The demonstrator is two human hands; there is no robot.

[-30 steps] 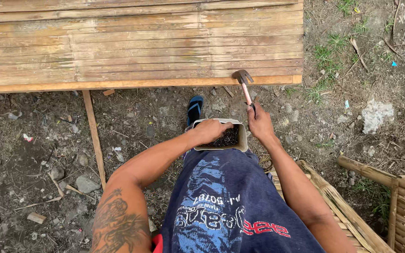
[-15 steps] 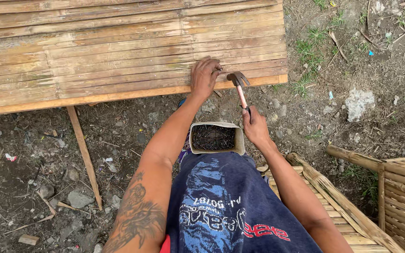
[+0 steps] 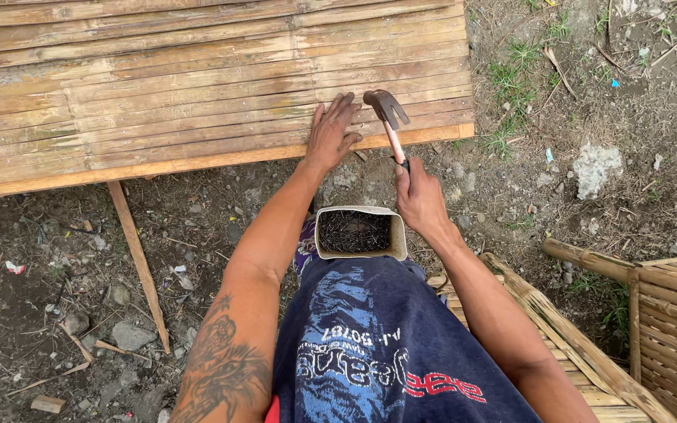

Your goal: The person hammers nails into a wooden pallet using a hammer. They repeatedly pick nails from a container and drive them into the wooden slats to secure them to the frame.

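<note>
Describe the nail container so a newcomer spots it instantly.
Start at the big bamboo slat panel across the top, then drop to the person's lap. There, between the left hand and right hand, sits a pale, open-topped rectangular container, the only vessel, filled with dark nails.

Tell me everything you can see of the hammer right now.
The hammer is a claw hammer with a dark metal head and a slim reddish handle, dark at the grip end. The right hand holds it low on the handle. It stands nearly upright in the picture, its head over the near edge of the bamboo panel, just right of the left hand pressed flat there. Whether the head touches the slats cannot be told.
</note>
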